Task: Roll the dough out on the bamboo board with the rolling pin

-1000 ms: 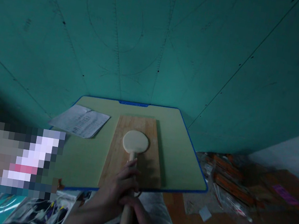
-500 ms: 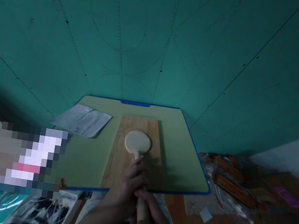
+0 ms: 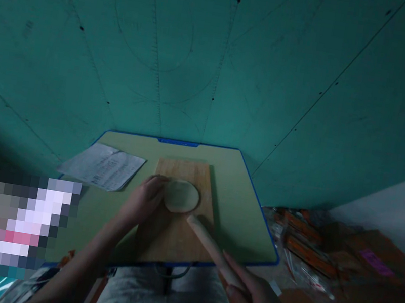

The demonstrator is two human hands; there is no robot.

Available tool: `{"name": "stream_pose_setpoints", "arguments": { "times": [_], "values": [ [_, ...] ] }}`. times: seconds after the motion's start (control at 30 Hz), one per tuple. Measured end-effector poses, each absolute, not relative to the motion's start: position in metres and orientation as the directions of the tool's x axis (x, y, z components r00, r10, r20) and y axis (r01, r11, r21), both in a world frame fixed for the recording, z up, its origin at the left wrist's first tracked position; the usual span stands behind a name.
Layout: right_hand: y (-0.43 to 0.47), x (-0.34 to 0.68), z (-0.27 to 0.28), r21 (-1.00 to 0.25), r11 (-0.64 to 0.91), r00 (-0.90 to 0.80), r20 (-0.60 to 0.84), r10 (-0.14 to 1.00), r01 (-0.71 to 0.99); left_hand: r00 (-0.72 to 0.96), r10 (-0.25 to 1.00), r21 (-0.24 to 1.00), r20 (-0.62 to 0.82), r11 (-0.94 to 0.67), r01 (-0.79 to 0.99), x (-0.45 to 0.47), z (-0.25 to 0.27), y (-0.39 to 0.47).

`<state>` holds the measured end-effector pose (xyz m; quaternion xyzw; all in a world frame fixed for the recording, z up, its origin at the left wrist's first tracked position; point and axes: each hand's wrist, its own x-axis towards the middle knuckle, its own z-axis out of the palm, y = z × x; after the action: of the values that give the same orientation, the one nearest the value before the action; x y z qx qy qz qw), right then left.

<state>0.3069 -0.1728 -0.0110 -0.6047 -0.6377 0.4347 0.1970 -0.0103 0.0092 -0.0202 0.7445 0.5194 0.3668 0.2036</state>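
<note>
A flat, pale dough disc (image 3: 181, 197) lies on a wooden cutting board (image 3: 157, 241). At its left edge is my left hand (image 3: 146, 198), fingers bent and pinching the rim. My right hand (image 3: 248, 289) is closed around the near end of a wooden rolling pin (image 3: 210, 245). The pin slants across the board's right side, its far tip just below the disc and apart from it. My right palm hides the pin's near end.
The board rests on a small light-green table (image 3: 239, 213) with a blue rim, against a green wall (image 3: 207, 70). Printed paper (image 3: 108, 165) lies at the table's left. Boxes and plastic wrapping (image 3: 309, 255) are on the floor at right.
My left hand has left the rolling pin and moved to the dough's left edge. The pin has been drawn off the dough and swung to the right in my right hand.
</note>
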Motion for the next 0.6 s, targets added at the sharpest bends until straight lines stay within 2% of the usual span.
{"name": "stream_pose_setpoints", "arguments": {
  "times": [0.2,0.47,0.6],
  "values": [
    [-0.15,0.301,0.002,-0.742,0.015,-0.201,-0.161,0.966,0.67,0.283,0.926,0.718,0.25,-0.373,0.588,0.015,-0.028,0.027],
    [-0.13,0.315,0.027,-0.675,-0.053,-0.174,-0.264,0.949,0.736,0.299,0.928,0.738,0.223,-0.361,0.57,0.022,-0.029,0.021],
    [-0.12,0.32,0.033,-0.661,-0.074,-0.184,-0.311,0.932,0.747,0.255,0.948,0.773,0.191,-0.305,0.557,0.021,-0.025,0.019]
  ]
}}
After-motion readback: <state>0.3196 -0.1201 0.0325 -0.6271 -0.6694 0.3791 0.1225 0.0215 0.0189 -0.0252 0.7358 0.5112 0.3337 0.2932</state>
